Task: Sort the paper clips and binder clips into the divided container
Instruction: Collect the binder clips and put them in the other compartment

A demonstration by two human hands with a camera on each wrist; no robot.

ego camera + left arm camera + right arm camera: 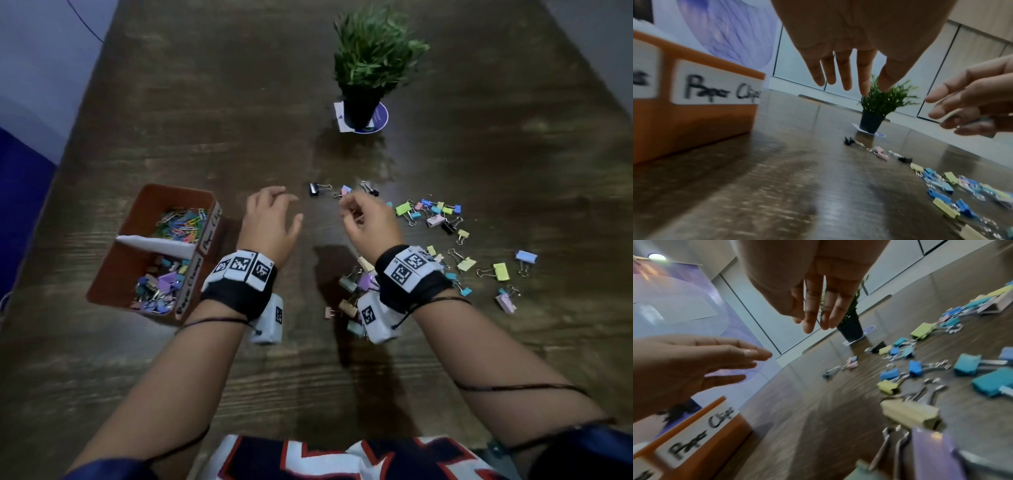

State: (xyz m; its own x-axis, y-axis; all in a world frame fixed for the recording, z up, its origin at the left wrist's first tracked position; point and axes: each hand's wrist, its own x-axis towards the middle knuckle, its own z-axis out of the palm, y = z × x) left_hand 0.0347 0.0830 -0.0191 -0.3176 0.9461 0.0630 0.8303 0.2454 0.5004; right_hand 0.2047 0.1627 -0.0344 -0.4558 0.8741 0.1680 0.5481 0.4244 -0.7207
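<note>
Nearest the person, a patterned white, navy and red shirt (342, 459) fills the bottom edge of the head view, and both bare forearms reach out over the dark wood-grain table (308, 377), each wrist wrapped in a black band carrying square black-and-white markers.

The left hand (270, 222) hangs above the table just right of the orange divided container (113, 270), fingers spread apart and loose, gripping nothing. The right hand (370, 222) is raised beside it with its fingers partly curled; the left wrist view hints at something thin and blurred at its fingertips (941, 113), but I cannot tell whether it grips anything.

The container sits at the left of the table, split by a white divider. Its near compartment holds pastel binder clips (161, 287); its far compartment, labelled "Paper Clips", holds thin coloured paper clips (181, 221).

Under and to the right of the right wrist, loose pastel binder clips (431, 212) in yellow, blue, pink and purple are scattered across the table. Just beyond the fingers lie a black binder clip (314, 189), a pink and blue one, and another black one.

Farthest away, a small green plant in a black pot (363, 109) stands upright on a round purple coaster.
</note>
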